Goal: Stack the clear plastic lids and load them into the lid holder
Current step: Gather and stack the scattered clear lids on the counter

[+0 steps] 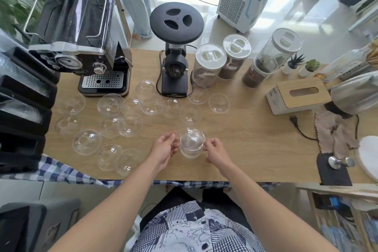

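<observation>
A short stack of clear dome lids (pixel 191 143) stands on the wooden table (pixel 255 139) in front of me. My right hand (pixel 214 150) pinches the rim of the top lid on its right side. My left hand (pixel 165 146) hovers at the stack's left side, fingers curled and apart, holding nothing that I can see. Several loose clear dome lids (pixel 110 104) lie scattered across the left and middle of the table. The black lid holder (pixel 24 112) with several slots stands at the table's left edge, some slots showing clear plastic.
An espresso machine (pixel 81 47), a black grinder (pixel 174 67) and three lidded canisters (pixel 210 65) line the back. A wooden tissue box (pixel 298 95), a cloth, a power plug and cable (pixel 296 122), and a tamper on a black mat (pixel 333 168) lie at the right.
</observation>
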A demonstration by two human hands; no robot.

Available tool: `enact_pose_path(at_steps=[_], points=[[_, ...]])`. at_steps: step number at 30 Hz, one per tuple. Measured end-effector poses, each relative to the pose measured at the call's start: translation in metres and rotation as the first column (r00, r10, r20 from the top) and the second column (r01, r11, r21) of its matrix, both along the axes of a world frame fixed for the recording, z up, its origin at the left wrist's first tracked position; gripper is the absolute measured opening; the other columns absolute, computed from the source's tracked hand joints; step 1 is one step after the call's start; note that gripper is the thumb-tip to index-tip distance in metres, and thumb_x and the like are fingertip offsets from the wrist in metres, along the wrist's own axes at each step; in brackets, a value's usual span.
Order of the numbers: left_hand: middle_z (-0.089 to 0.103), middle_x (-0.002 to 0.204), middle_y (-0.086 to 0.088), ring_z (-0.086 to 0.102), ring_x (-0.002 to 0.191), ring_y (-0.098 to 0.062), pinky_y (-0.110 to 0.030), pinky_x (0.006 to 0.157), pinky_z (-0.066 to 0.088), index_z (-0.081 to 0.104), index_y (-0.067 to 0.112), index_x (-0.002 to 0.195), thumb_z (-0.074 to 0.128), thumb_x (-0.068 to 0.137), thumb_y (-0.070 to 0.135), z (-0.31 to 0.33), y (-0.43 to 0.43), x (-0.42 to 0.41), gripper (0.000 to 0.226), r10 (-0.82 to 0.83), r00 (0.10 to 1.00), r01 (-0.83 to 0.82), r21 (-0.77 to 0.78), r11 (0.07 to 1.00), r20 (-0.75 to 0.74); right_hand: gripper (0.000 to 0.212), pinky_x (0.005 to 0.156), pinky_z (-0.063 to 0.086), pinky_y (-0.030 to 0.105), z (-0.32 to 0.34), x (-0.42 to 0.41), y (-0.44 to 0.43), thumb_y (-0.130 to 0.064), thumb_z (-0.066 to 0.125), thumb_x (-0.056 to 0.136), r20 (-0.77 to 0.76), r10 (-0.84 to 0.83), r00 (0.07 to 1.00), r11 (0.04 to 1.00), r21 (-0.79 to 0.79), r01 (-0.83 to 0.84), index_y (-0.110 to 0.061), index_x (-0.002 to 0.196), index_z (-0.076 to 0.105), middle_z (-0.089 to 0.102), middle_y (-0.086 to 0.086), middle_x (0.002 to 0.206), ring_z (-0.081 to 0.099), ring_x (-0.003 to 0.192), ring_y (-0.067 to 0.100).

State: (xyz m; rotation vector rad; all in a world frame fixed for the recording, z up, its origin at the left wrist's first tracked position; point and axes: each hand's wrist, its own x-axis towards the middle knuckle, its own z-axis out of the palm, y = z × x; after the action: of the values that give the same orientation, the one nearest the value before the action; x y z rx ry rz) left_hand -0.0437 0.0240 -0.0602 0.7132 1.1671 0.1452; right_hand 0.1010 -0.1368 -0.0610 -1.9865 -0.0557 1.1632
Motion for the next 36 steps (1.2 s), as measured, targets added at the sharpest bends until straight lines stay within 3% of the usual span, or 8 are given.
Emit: enact_pose_path(at_steps=[6,10,14,17,21,27,30,36], points=[[0.079,0.121,-0.008,0.072,0.098,-0.021,-0.037,0.088,0.058,0.072,0.015,0.135,0.060,0.115,0.016,-0.007,-0.006,0.005,0.023,-0.060,0.993,0.072,0.114,0.991,-0.103,0.013,0.081,0.064,0.033,-0.004,-0.003,-0.003,-0.026,0.064,0.113,-0.024,0.017,1.000,1.000,0.007,-0.016,-0.017,0.122,0.058,0.070,0.011,0.126,0.066,0.085,0.017],[0.078,0.134,-0.002,0.076,0.120,-0.026,-0.036,0.079,0.060,0.072,0.025,0.135,0.060,0.116,0.025,-0.002,-0.012,0.009,0.023,-0.046,0.995,0.055,0.096,0.994,-0.093,0.027,0.078,0.066,0.031,-0.004,-0.005,0.000,-0.026,0.065,0.113,-0.012,0.040,0.999,0.999,0.019,-0.040,-0.022,0.137,0.053,0.068,0.003,0.130,0.073,0.088,0.016],[0.078,0.135,0.004,0.076,0.120,-0.022,-0.037,0.081,0.065,0.072,0.030,0.132,0.068,0.111,0.039,0.001,-0.017,0.007,0.023,-0.051,0.997,0.058,0.121,0.991,-0.057,0.041,0.079,0.068,0.029,-0.002,-0.007,0.003,-0.025,0.065,0.114,0.033,0.082,0.996,0.993,0.077,-0.085,-0.037,0.151,0.051,0.068,-0.004,0.133,0.079,0.098,0.014],[0.075,0.136,0.006,0.076,0.117,-0.019,-0.037,0.087,0.069,0.072,0.030,0.132,0.073,0.107,0.038,0.001,-0.020,0.004,0.026,-0.066,0.997,0.070,0.177,0.982,-0.028,0.046,0.097,0.068,0.042,-0.001,-0.009,0.004,-0.021,0.067,0.112,0.062,0.099,0.993,0.990,0.094,-0.104,-0.031,0.156,0.055,0.068,-0.007,0.141,0.074,0.122,0.019],[0.072,0.137,0.007,0.073,0.119,-0.012,-0.033,0.091,0.068,0.072,0.028,0.136,0.073,0.108,0.032,-0.002,-0.026,0.000,0.029,-0.051,0.999,0.048,0.211,0.976,0.012,0.040,0.103,0.066,0.046,0.000,-0.009,0.001,-0.020,0.065,0.113,0.043,0.057,0.997,0.991,0.120,-0.062,-0.031,0.151,0.058,0.069,-0.007,0.140,0.074,0.124,0.019],[0.073,0.139,-0.002,0.073,0.123,-0.017,-0.033,0.098,0.066,0.071,0.017,0.142,0.071,0.109,0.017,-0.007,-0.027,-0.002,0.033,-0.025,0.999,0.017,0.232,0.973,0.032,0.028,0.100,0.067,0.042,0.008,-0.011,0.002,-0.044,0.055,0.117,-0.044,0.049,0.998,0.990,0.135,-0.043,-0.038,0.144,0.058,0.070,-0.010,0.133,0.075,0.115,0.013],[0.072,0.141,-0.002,0.071,0.127,-0.016,-0.036,0.105,0.064,0.070,0.017,0.144,0.071,0.110,0.015,-0.008,-0.027,-0.003,0.035,-0.032,0.998,0.019,0.231,0.973,0.049,0.046,0.095,0.069,0.039,0.012,-0.012,0.003,-0.054,0.066,0.110,-0.032,0.046,0.998,0.987,0.153,-0.041,-0.035,0.151,0.057,0.068,-0.010,0.138,0.074,0.120,0.014],[0.072,0.141,0.004,0.073,0.123,-0.011,-0.030,0.099,0.065,0.069,0.024,0.145,0.073,0.109,0.021,-0.006,-0.026,-0.002,0.037,-0.075,0.996,0.060,0.258,0.964,0.050,0.054,0.078,0.066,0.022,0.015,-0.014,0.002,-0.047,0.072,0.108,0.014,0.078,0.997,0.981,0.179,-0.079,-0.032,0.157,0.057,0.065,-0.009,0.146,0.072,0.127,0.016]])
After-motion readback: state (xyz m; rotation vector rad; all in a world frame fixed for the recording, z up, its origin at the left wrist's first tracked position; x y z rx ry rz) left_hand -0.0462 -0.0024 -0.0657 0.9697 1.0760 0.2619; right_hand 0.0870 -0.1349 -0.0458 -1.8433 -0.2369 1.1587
